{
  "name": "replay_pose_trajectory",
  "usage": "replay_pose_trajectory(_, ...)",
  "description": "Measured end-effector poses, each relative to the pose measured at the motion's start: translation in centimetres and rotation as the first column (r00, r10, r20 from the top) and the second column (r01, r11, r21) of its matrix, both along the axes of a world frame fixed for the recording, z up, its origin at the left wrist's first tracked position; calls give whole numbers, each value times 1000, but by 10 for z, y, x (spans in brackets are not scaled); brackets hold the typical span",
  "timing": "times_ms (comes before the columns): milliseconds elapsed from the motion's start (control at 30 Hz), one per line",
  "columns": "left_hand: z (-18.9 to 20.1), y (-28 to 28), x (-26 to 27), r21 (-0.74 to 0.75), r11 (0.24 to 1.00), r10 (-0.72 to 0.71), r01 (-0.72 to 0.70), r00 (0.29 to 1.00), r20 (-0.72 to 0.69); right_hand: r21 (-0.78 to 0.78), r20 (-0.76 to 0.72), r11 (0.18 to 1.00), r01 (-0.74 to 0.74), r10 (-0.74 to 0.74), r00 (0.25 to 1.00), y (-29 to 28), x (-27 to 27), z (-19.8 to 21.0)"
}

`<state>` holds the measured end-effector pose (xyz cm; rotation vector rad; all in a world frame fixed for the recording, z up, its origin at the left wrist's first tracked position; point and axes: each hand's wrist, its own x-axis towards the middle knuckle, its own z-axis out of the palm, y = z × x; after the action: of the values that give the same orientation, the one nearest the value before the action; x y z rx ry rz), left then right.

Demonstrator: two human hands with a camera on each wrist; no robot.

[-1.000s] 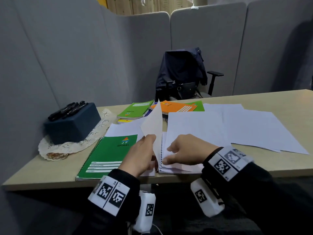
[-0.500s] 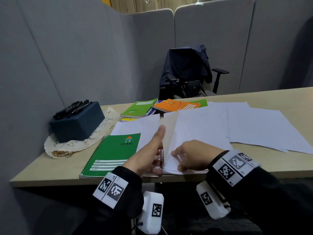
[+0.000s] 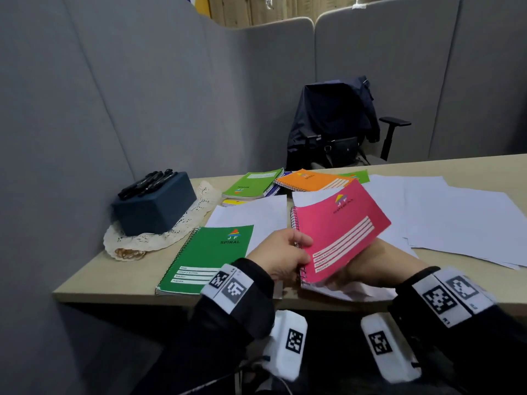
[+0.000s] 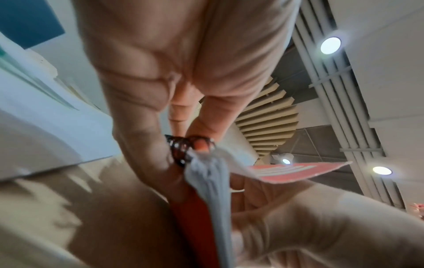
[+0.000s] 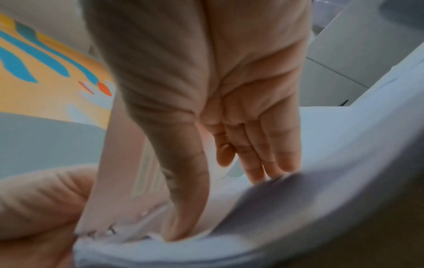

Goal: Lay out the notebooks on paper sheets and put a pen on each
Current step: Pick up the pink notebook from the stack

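Note:
A pink spiral notebook (image 3: 339, 232) is tilted up off the desk near the front edge, its cover partly lifted over white pages. My left hand (image 3: 299, 252) pinches its spiral binding (image 4: 183, 148) at the left edge. My right hand (image 3: 373, 263) lies under the pink cover (image 4: 298, 172), with straight fingers (image 5: 263, 154) against the pages (image 5: 321, 163). A green notebook (image 3: 208, 258) lies closed on a paper sheet (image 3: 256, 215) to the left. Black pens (image 3: 148, 182) lie on top of a dark blue box (image 3: 156, 212) at the far left.
More notebooks, green (image 3: 253, 183) and orange (image 3: 310, 181), are piled at the back of the desk. Several loose white sheets (image 3: 456, 218) spread over the right side. The box stands on a lace doily (image 3: 137, 243). An office chair (image 3: 333, 124) with a jacket stands behind the desk.
The notebook lay open showing white pages while my left hand turned a leaf. Now its pink cover is swung over the pages and the notebook is raised between both hands.

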<state>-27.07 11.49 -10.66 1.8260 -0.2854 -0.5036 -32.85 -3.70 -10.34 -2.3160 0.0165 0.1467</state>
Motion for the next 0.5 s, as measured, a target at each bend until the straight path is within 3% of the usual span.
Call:
replay_pose_trajectory(100, 1, -7, 1, -35, 999, 8, -6, 998, 55, 82, 151, 997, 13, -25, 988, -14, -11, 11)
replay_pose_trajectory(200, 8, -8, 3, -79, 996, 39, -30, 992, 123, 114, 194, 993, -9, -13, 981, -23, -14, 18)
replay_pose_trajectory(500, 38, 63, 19, -240, 947, 272, -214, 931, 244, -145, 225, 987, -72, 104, 969, 28, 23, 39)
